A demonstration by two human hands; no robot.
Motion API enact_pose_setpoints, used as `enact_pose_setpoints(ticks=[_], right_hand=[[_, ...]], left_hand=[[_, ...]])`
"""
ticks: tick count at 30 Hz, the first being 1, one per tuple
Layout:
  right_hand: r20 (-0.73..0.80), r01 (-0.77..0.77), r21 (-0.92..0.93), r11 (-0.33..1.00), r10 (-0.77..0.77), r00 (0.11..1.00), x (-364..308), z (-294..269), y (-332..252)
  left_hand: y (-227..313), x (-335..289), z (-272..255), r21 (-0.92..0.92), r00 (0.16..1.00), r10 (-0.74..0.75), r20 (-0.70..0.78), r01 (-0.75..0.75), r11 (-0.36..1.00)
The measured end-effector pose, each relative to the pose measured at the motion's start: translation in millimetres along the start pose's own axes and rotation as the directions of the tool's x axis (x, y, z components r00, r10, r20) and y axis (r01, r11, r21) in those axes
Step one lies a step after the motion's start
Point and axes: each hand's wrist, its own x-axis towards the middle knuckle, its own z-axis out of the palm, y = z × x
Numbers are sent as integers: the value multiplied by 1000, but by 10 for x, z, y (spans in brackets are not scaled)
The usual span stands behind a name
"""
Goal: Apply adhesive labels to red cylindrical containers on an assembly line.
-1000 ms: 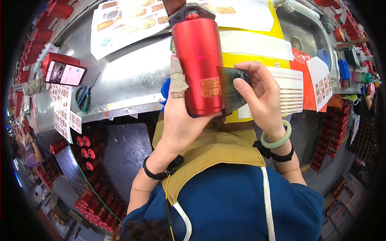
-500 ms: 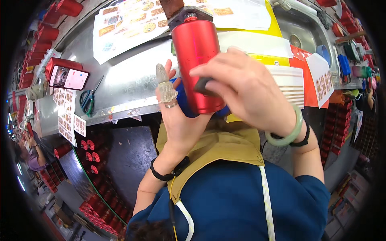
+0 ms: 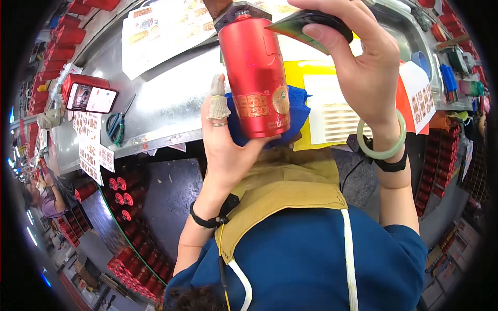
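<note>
A red metal bottle [image 3: 251, 67] lies with its neck against a dark metal holder [image 3: 244, 14] at the far side and its base toward me. Gold decals [image 3: 252, 105] show on its near end. My left hand [image 3: 225, 150] is wrapped round the base from the left, and one finger wears a pale finger cover [image 3: 218, 99]. Under the bottle a blue cloth [image 3: 299, 110] is bunched. My right hand [image 3: 363, 62] grips a dark, flat scraper [image 3: 311, 27] between thumb and fingers, up at the right of the bottle's far end.
Decal sheets [image 3: 161, 39] cover the bench's far side, with a striped white sheet [image 3: 329, 122] on yellow to the right. At left are a phone [image 3: 92, 97] and scissors [image 3: 115, 124]. A sink [image 3: 397, 36] stands far right. Stacked red bottles [image 3: 137, 269] sit below left.
My right hand has moved from over the bottle's near half up and right with the scraper. Gold decals now show on the bottle. My left hand remains at its base.
</note>
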Motion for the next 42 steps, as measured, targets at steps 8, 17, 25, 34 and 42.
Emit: enact_pose_setpoints(ticks=[8,17,25,34,42], right_hand=[[-27,-195,85,977,198,980,-391,-109,77],[233,-637,384,669,597,768,-794,1,20],[259,-715,457,529,690,676,-962,235,23],[384,-747,398,534,642,663,-1032,177,-15],[411,-726,408,553,599,687,-1012,241,-45]], left_hand=[[-162,-71,-68,-163,983,-94,155,119,979],[-12,18,-53,-481,970,-209,120,241,843],[420,200,-20,-402,952,-279,124,305,863],[281,94,69,-359,932,-318,175,362,860],[264,106,-60,-315,916,-290,277,372,873]])
